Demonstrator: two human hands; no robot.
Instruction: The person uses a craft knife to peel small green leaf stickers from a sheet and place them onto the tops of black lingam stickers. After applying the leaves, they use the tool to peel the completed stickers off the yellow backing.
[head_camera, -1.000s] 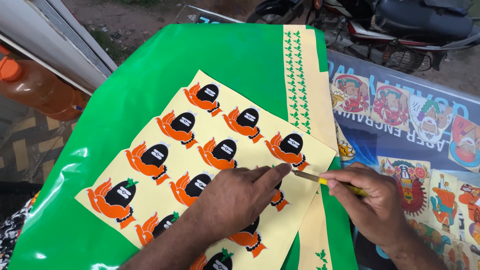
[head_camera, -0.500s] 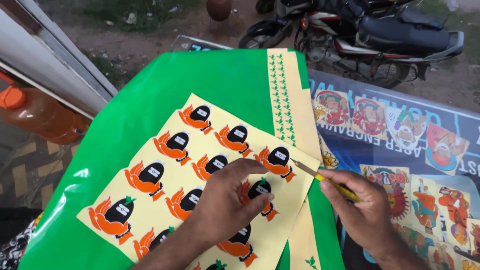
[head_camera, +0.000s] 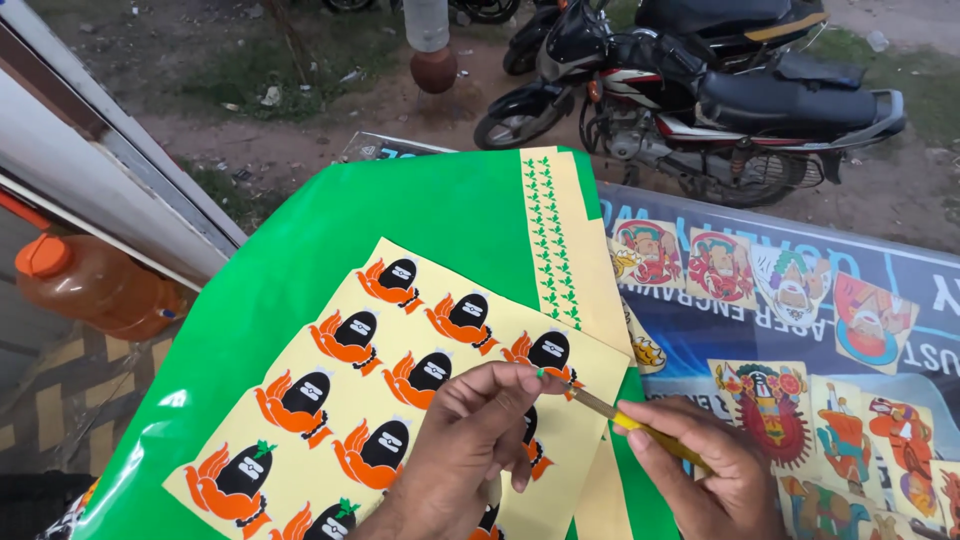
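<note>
I see an outdoor worktop covered by a glossy green vinyl sheet (head_camera: 330, 250), with a parked black motorcycle (head_camera: 700, 90) on the dirt behind. An orange plastic jug (head_camera: 90, 285) stands at left, colourful picture stickers (head_camera: 770, 400) at right. My left hand (head_camera: 470, 440) pinches a tiny green piece over the pale yellow sticker sheet (head_camera: 330, 400); my right hand (head_camera: 700, 480) grips a yellow-handled craft knife (head_camera: 630, 422), tip at that pinch.
</note>
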